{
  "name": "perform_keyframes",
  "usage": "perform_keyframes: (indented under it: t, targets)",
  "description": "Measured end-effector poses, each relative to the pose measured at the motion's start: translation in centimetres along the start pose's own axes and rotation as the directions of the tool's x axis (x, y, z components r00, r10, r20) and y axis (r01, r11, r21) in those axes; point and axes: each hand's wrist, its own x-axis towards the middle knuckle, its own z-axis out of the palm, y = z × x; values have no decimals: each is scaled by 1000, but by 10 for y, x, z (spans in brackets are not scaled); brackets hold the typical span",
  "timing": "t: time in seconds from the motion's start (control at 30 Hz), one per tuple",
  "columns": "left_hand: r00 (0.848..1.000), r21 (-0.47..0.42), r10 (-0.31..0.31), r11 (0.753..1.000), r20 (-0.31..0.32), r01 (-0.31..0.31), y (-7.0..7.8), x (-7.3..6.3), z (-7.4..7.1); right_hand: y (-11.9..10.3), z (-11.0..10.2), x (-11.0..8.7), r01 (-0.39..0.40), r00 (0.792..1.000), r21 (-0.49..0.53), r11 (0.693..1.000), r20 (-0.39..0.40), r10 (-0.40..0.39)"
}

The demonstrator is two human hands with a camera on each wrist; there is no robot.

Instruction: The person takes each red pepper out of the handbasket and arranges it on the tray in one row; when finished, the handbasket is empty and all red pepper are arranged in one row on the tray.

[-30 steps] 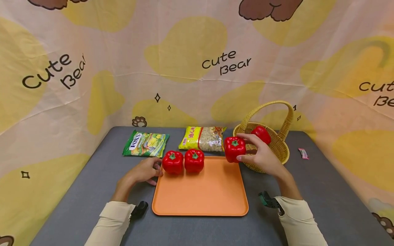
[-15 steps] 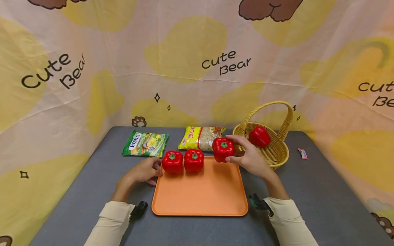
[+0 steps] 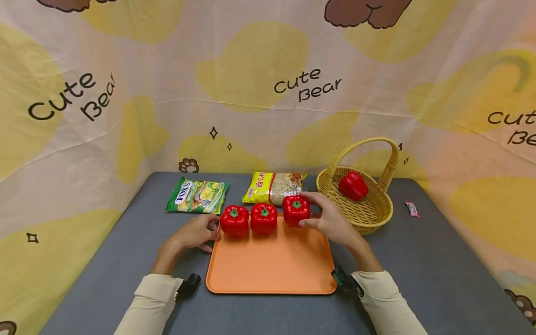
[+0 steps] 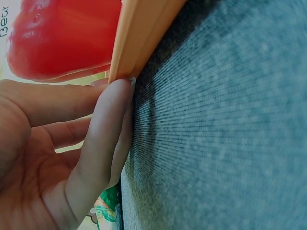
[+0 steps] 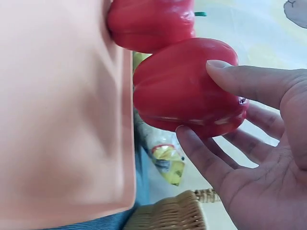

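My right hand [image 3: 331, 223] grips a red bell pepper [image 3: 296, 211] from its right side, thumb in front and fingers behind. In the right wrist view this bell pepper [image 5: 187, 88] hangs close over the far edge of the orange tray [image 3: 272, 265]. Two more red bell peppers, one at the left corner [image 3: 234, 221] and one beside it [image 3: 264, 219], stand stem up on the tray's far side. My left hand [image 3: 197, 232] is at the tray's left edge; in the left wrist view its thumb and index finger pinch the orange rim [image 4: 139, 38].
A yellow wicker basket [image 3: 377, 211] with one red bell pepper [image 3: 353, 186] in it stands at the back right. Behind the tray lie a green FOX'S candy bag [image 3: 201, 195] and a yellow pasta bag [image 3: 274, 187]. A small pink wrapped candy [image 3: 412, 209] lies far right.
My right hand has carried its bell pepper left and down, from beside the basket to over the tray's far right part. The left hand has stayed at the rim.
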Motion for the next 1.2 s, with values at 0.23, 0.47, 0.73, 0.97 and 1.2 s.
perform_keyframes:
  t: [0.23, 0.47, 0.73, 0.97, 1.2]
  targets:
    - [1000, 14, -2, 1000, -4, 2, 0, -1, 0, 8, 6, 0, -22, 1000, -2, 1000, 20, 22]
    - [1000, 20, -10, 1000, -4, 10, -1, 0, 1, 12, 10, 0, -40, 999, -5, 999, 36, 40]
    - [1000, 15, -15, 1000, -5, 15, -1, 1, 1, 12, 11, 2, -71, 997, -46, 996, 38, 73]
    - [1000, 21, -22, 1000, -9, 22, 0, 0, 1, 10, 9, 2, -103, 993, -41, 994, 59, 105]
    - [1000, 19, -23, 1000, -11, 23, 0, 0, 1, 11, 3, 0, -110, 988, -27, 994, 109, 113]
